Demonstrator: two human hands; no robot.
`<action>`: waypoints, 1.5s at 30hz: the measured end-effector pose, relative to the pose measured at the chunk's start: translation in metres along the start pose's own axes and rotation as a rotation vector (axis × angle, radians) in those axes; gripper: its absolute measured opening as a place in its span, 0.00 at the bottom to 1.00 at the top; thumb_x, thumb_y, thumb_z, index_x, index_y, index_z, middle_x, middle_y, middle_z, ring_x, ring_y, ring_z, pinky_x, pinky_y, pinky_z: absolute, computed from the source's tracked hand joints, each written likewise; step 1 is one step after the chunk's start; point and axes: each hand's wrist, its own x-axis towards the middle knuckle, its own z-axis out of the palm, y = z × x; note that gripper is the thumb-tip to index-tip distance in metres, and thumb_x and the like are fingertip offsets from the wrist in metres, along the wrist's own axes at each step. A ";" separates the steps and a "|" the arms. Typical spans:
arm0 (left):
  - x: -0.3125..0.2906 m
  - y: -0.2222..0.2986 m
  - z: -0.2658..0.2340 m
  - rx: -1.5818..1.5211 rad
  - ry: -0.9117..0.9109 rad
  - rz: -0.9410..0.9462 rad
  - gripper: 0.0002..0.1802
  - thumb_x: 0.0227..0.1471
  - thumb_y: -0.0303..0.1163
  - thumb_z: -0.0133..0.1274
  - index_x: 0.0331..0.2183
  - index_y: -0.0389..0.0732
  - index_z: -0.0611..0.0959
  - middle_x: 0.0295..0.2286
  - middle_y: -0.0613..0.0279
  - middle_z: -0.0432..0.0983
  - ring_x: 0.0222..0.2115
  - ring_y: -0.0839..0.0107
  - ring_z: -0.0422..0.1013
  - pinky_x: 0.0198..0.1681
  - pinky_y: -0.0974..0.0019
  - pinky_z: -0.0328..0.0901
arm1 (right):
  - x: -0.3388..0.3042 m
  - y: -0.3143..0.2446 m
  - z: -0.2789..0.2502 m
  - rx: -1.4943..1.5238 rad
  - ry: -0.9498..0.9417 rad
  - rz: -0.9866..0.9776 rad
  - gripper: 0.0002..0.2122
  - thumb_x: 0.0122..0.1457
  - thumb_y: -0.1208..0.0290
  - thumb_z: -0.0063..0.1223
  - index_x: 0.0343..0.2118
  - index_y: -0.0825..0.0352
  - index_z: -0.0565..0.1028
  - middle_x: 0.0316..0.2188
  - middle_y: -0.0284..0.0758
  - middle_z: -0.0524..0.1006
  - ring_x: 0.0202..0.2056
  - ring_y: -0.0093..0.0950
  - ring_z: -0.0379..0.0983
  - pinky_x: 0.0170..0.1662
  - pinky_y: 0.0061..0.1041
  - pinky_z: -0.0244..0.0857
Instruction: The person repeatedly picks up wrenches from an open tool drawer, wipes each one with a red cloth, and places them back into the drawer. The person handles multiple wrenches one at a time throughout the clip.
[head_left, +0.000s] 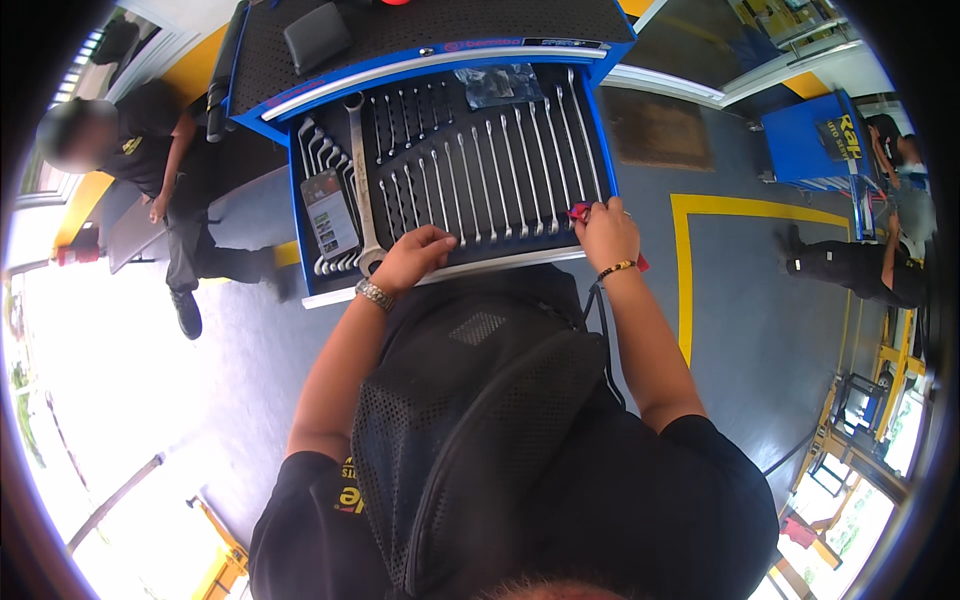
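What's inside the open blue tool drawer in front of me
Inside the open drawer are rows of combination wrenches, a large wrench, curved wrenches, a printed card and a plastic bag. The left hand and right hand cover the front edge.

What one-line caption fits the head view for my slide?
Both hands at an open blue tool-cart drawer of wrenches: left hand on the front row, right hand holding something red.

Both hands (pixel 420 255) (pixel 606 232) over wrench drawer (pixel 450 170).

Both my arms reach forward; my left hand (pixel 415 255) lies palm down, fingers curled, my right hand (pixel 606 232) pinches shut.
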 end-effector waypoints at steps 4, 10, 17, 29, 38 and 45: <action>-0.001 -0.003 0.008 0.092 0.063 0.078 0.19 0.61 0.44 0.56 0.43 0.38 0.80 0.25 0.70 0.73 0.24 0.83 0.65 0.29 0.76 0.61 | 0.013 -0.004 0.007 -0.034 -0.091 0.060 0.14 0.53 0.61 0.62 0.37 0.66 0.81 0.43 0.44 0.75 0.43 0.43 0.77 0.46 0.39 0.73; -0.005 0.001 0.014 0.145 0.129 0.106 0.19 0.60 0.44 0.57 0.42 0.37 0.81 0.26 0.69 0.75 0.25 0.82 0.67 0.28 0.74 0.63 | 0.025 0.019 -0.017 0.299 -0.250 0.098 0.15 0.51 0.63 0.60 0.34 0.72 0.79 0.29 0.43 0.78 0.33 0.43 0.77 0.39 0.40 0.71; 0.004 0.021 0.035 0.235 0.042 0.177 0.20 0.60 0.45 0.55 0.43 0.36 0.81 0.27 0.65 0.78 0.27 0.80 0.71 0.31 0.72 0.66 | 0.021 0.022 -0.057 1.100 -0.158 0.175 0.09 0.54 0.69 0.60 0.31 0.70 0.77 0.22 0.28 0.75 0.24 0.16 0.67 0.28 0.23 0.62; 0.063 0.125 0.119 -0.395 -0.345 -0.065 0.27 0.65 0.53 0.42 0.49 0.40 0.77 0.42 0.57 0.76 0.37 0.67 0.75 0.41 0.57 0.69 | 0.005 -0.021 -0.045 1.242 -0.035 0.156 0.11 0.56 0.68 0.60 0.35 0.71 0.78 0.23 0.28 0.76 0.24 0.16 0.69 0.27 0.23 0.63; 0.097 0.114 0.141 -0.531 -0.289 -0.185 0.12 0.60 0.41 0.46 0.34 0.43 0.76 0.26 0.64 0.70 0.23 0.72 0.67 0.28 0.66 0.63 | -0.016 0.037 -0.048 1.859 -0.239 0.166 0.17 0.66 0.67 0.43 0.51 0.73 0.72 0.41 0.39 0.80 0.45 0.33 0.78 0.52 0.33 0.71; 0.066 0.150 0.104 -0.716 -0.261 -0.271 0.13 0.59 0.42 0.46 0.28 0.45 0.69 0.18 0.71 0.59 0.14 0.80 0.51 0.16 0.73 0.47 | -0.005 0.074 -0.042 2.323 -0.150 0.179 0.21 0.70 0.56 0.38 0.57 0.65 0.70 0.54 0.39 0.75 0.52 0.42 0.73 0.58 0.47 0.66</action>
